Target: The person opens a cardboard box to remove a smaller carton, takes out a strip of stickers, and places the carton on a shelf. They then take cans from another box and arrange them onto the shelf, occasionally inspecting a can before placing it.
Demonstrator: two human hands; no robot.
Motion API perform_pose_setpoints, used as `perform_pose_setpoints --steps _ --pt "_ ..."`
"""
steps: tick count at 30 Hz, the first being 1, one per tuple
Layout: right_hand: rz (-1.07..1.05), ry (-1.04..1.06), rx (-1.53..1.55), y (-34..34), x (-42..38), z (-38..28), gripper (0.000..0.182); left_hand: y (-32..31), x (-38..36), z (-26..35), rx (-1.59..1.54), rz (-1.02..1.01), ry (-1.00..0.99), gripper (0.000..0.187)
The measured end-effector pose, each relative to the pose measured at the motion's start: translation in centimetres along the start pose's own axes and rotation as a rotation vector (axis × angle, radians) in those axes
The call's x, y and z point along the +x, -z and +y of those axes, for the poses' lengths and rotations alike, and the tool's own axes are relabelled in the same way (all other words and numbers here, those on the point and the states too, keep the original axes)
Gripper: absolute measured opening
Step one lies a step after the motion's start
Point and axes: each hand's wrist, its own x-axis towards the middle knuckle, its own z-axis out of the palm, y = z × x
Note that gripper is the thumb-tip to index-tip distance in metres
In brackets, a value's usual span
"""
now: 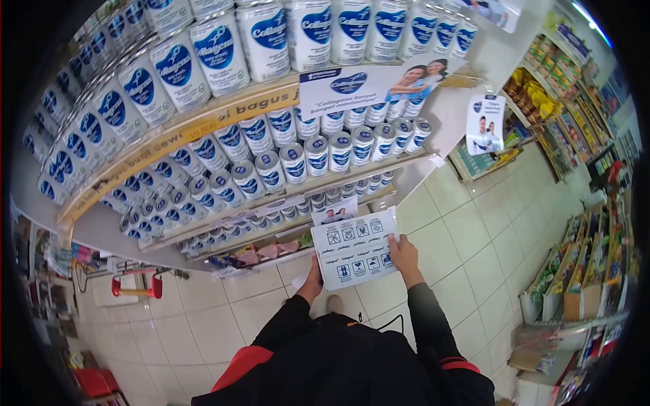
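A white cardboard carton (357, 249), printed with blue handling symbols and "Collagena" wording, is held in front of my body. My left hand (312, 279) is closed on its left edge, the fingers partly hidden behind it. On the opposite edge, my right hand (404, 256) grips the carton with the thumb on the printed face. Just beyond the carton stands a shelf display with rows of white and blue Collagena cans (292, 161). A small promotional card (335, 211) shows right behind the carton's top edge.
A curved yellow shelf strip (203, 124) and a promotional sign (349, 88) front the upper shelf. Pink packs (269, 250) lie on the bottom shelf. Red-handled equipment (137, 286) stands to the left. Stocked shelves (575, 271) line the right, across the tiled floor (450, 233).
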Motion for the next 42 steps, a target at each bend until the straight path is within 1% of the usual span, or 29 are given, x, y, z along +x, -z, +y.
perform_pose_setpoints --steps 2,4,5,6,7,8,9,11,12,13,15,16,18,19,20,21,22,23,25,26,27,29,31,33,34,35,37,41,42 --pt "-0.015 -0.001 0.035 0.4 0.1 0.1 0.051 -1.3 -1.1 0.3 -0.068 0.029 -0.022 0.074" --pt "-0.057 -0.011 0.036 0.5 0.0 0.4 0.051 -1.8 -2.0 0.0 0.011 0.059 -0.160 0.075" --pt "-0.081 -0.039 0.044 0.4 0.0 0.5 0.050 -1.7 -2.4 0.3 0.000 0.069 -0.170 0.075" --pt "-0.095 -0.028 0.042 0.2 0.0 0.4 0.050 -1.6 -3.3 0.6 0.123 0.130 -0.233 0.077" --pt "-0.122 -0.058 0.170 0.0 -0.3 0.5 0.053 -1.7 -4.7 0.9 0.249 0.194 -0.285 0.080" --pt "-0.149 -0.092 0.296 -0.2 -0.9 0.7 0.055 -4.3 -8.3 3.5 0.371 0.271 -0.346 0.085" --pt "-0.158 -0.088 0.295 -1.2 -1.1 1.3 0.055 -5.0 -9.7 5.0 0.526 0.236 -0.448 0.081" --pt "-0.266 -0.133 0.617 -4.2 -1.6 2.1 0.059 -8.0 -13.4 8.7 0.767 0.232 -0.565 0.076" --pt "-0.366 -0.299 0.814 -4.3 -2.5 0.3 0.060 -8.9 -13.7 9.4 0.761 0.239 -0.572 0.076" --pt "-0.443 -0.369 0.824 -6.3 -2.3 0.9 0.056 -9.6 -13.8 10.0 0.785 0.246 -0.641 0.071" --pt "-0.490 -0.231 0.679 -8.0 -2.5 1.4 0.048 -10.0 -13.5 9.7 0.813 0.249 -0.702 0.067" --pt "-0.487 -0.233 0.681 -7.2 -2.5 0.7 0.048 -9.8 -12.9 9.4 0.931 0.280 -0.787 0.071" --pt "-0.346 0.098 0.567 -4.6 -1.7 -0.9 0.039 -10.1 -12.2 8.0 1.203 0.350 -0.929 0.078" --pt "-0.414 0.075 0.462 -2.1 -0.4 -2.1 0.034 -10.3 -11.8 7.6 1.206 0.337 -0.920 0.078" --pt "-0.448 -0.070 0.741 0.2 0.1 -3.3 0.037 -10.4 -11.5 7.1 1.065 0.316 -0.894 0.080" --pt "-0.483 -0.145 0.926 2.8 0.3 -5.2 0.043 -10.6 -11.2 6.9 0.923 0.299 -0.867 0.082" --pt "-0.553 -0.183 0.973 4.0 0.8 -5.7 0.047 -11.2 -11.4 7.4 0.848 0.231 -0.732 0.090" --pt "-0.547 -0.189 0.974 4.9 1.2 -6.1 0.047 -11.1 -11.2 7.5 0.850 0.224 -0.728 0.090" --pt "-0.755 -0.165 0.959 6.2 1.8 -6.6 0.047 -11.1 -10.8 7.7 1.006 0.206 -0.722 0.096" --pt "-0.828 -0.055 0.912 6.8 2.1 -6.9 0.047 -11.2 -10.8 8.2 0.977 0.201 -0.645 0.099" --pt "-0.828 -0.067 0.912 7.3 2.2 -7.3 0.047 -11.4 -10.8 8.5 0.977 0.197 -0.634 0.099" --pt "-0.893 0.039 0.796 7.9 2.4 -8.3 0.047 -11.5 -10.6 8.8 0.955 0.166 -0.621 0.099" --pt "-0.898 0.020 0.769 7.7 2.9 -9.0 0.047 -12.0 -11.0 9.3 0.992 0.179 -0.598 0.099" --pt "-0.731 0.199 0.316 7.5 3.0 -10.0 0.044 -12.9 -11.6 10.0 1.003 0.216 -0.521 0.098" --pt "-0.686 0.203 0.275 7.2 2.9 -10.2 0.042 -12.7 -11.5 9.9 1.029 0.226 -0.517 0.098" --pt "-0.698 0.193 0.274 7.2 2.7 -10.3 0.042 -12.8 -11.5 9.9 1.025 0.227 -0.501 0.098" --pt "-0.737 0.018 0.475 7.4 2.4 -10.6 0.042 -13.2 -12.0 10.1 1.120 0.287 -0.477 0.097" --pt "-0.704 0.030 0.434 7.9 2.4 -10.3 0.044 -13.2 -11.9 10.3 1.126 0.267 -0.492 0.097" --pt "-0.717 0.061 0.566 7.5 2.7 -9.5 0.048 -12.8 -11.5 10.4 1.133 0.237 -0.528 0.097"
